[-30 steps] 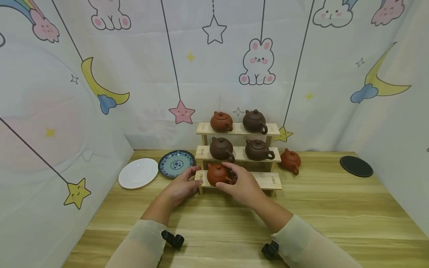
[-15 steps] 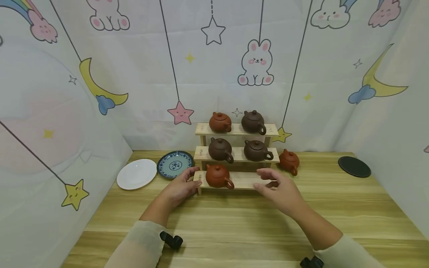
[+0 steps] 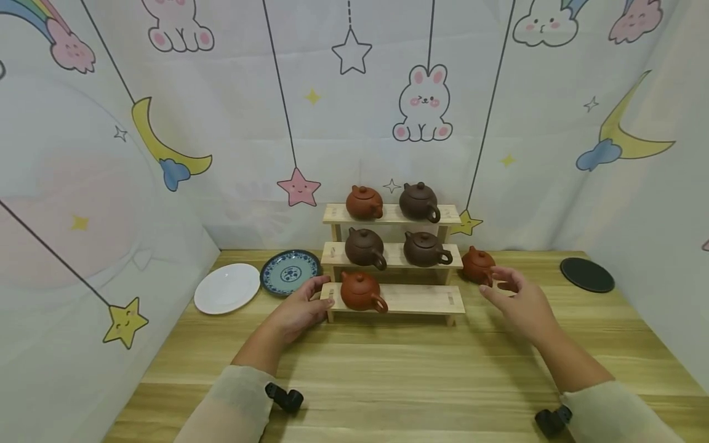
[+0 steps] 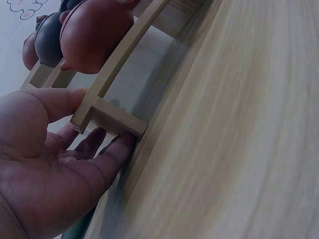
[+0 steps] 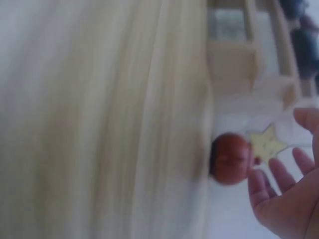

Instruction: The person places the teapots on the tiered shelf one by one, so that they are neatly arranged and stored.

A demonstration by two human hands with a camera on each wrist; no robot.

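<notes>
In the head view, my left hand (image 3: 296, 312) grips the left end of the lowest step of a three-step wooden stand (image 3: 415, 298). The left wrist view shows the thumb on the board (image 4: 130, 47) and the fingers by its leg. A reddish-brown teapot (image 3: 357, 291) sits on that step, its handle pointing toward me. To the right of the stand, another reddish-brown teapot (image 3: 476, 263) rests on the table. My right hand (image 3: 525, 307) is beside that teapot's handle, fingers spread and holding nothing. The right wrist view is blurred, but the teapot (image 5: 230, 159) is visible near the fingertips.
On the middle step stand two dark brown teapots, one left (image 3: 363, 246) and one right (image 3: 423, 248). The top step bears a reddish teapot (image 3: 364, 204) and a dark one (image 3: 418, 202). A white plate (image 3: 226, 289), a blue patterned plate (image 3: 290, 272) and a black disc (image 3: 587, 275) lie around.
My right hand has let go of the teapot on the lowest step and moved right, to the teapot on the table. My left hand has stayed on the stand.
</notes>
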